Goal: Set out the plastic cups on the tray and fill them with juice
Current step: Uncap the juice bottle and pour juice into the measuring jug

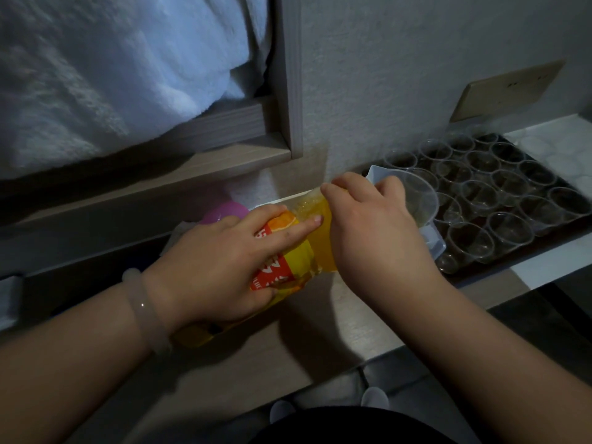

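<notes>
Forearms reach in from the bottom edge, a pale bracelet (pixel 144 309) on the left wrist, and between them both hands hold the juice bottle (pixel 322 241), tipped on its side above the counter (pixel 320 331) with its neck toward a clear jug (pixel 424 195). The left hand (pixel 221 261) wraps the labelled belly, forefinger laid straight along it; the right hand (pixel 371 225) curls over the neck, hiding the mouth, so whether the cap is on cannot be told. Judging by the orange showing through the wall, the bottle is fairly full, so heavy, and its thin plastic will likely dent under a squeeze; the belly-and-neck hold suits it. Beyond the jug, the plastic cups (pixel 509 184) stand in rows on the dark tray (pixel 525 251), rims nearly touching, and look empty. They seem light, flimsy and easy to topple, best steadied low on the wall.
</notes>
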{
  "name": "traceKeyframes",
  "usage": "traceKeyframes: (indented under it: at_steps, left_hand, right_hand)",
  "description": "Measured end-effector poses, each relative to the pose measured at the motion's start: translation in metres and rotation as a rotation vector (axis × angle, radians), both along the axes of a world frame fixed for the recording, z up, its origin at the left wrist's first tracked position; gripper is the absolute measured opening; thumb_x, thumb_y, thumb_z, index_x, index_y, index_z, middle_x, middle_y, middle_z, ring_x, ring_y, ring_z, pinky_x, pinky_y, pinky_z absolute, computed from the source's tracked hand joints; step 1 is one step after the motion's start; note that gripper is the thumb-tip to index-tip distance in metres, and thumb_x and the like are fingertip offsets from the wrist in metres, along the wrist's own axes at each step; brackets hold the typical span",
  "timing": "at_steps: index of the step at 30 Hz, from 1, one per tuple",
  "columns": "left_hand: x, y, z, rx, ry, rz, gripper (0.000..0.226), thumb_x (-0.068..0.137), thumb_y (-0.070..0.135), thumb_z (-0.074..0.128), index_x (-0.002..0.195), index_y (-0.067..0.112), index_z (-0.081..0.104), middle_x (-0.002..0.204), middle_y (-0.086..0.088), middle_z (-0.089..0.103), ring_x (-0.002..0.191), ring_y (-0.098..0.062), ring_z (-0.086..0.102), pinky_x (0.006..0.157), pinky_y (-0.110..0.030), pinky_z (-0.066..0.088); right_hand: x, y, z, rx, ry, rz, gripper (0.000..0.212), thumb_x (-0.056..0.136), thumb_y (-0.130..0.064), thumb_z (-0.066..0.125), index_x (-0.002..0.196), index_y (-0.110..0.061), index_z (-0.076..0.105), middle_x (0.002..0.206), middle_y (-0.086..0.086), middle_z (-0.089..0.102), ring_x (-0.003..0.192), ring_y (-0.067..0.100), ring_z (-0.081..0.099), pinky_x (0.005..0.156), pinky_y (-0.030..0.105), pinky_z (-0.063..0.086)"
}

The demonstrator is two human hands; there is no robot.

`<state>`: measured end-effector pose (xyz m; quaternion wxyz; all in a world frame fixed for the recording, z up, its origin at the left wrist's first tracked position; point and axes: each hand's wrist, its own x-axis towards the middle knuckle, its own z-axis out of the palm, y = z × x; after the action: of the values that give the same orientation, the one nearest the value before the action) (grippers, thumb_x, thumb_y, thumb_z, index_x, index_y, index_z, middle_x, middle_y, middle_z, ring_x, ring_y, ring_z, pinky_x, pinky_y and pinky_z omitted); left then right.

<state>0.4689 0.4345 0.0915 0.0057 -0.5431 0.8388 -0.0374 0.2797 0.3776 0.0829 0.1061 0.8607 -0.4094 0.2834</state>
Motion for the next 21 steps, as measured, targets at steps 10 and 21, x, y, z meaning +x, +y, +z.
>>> traceKeyframes:
  at_steps: [10, 21]
  left_hand:
    - [0.0003, -0.0016, 0.0027, 0.026, -0.017, 0.004, 0.089, 0.069, 0.063, 0.041, 0.147, 0.05, 0.003, 0.146, 0.0, 0.037, 0.093, -0.028, 0.064, 0.057, -0.04, 0.056]
    - [-0.0005, -0.0029, 0.0029, 0.044, -0.013, 0.004, 0.088, 0.069, 0.064, 0.039, 0.146, 0.054, -0.001, 0.148, 0.002, 0.033, 0.099, -0.03, 0.062, 0.062, -0.044, 0.057]
  right_hand:
    - [0.0008, 0.0005, 0.0023, -0.003, -0.039, 0.011, 0.035, 0.048, -0.008, 0.083, 0.081, -0.003, 0.07, 0.084, 0.013, 0.067, 0.078, 0.021, 0.029, 0.065, 0.035, 0.048]
    - [-0.0009, 0.003, 0.0046, -0.009, -0.071, 0.019, 0.036, 0.046, -0.005, 0.085, 0.078, -0.001, 0.07, 0.083, 0.014, 0.068, 0.079, 0.022, 0.029, 0.061, 0.036, 0.05]
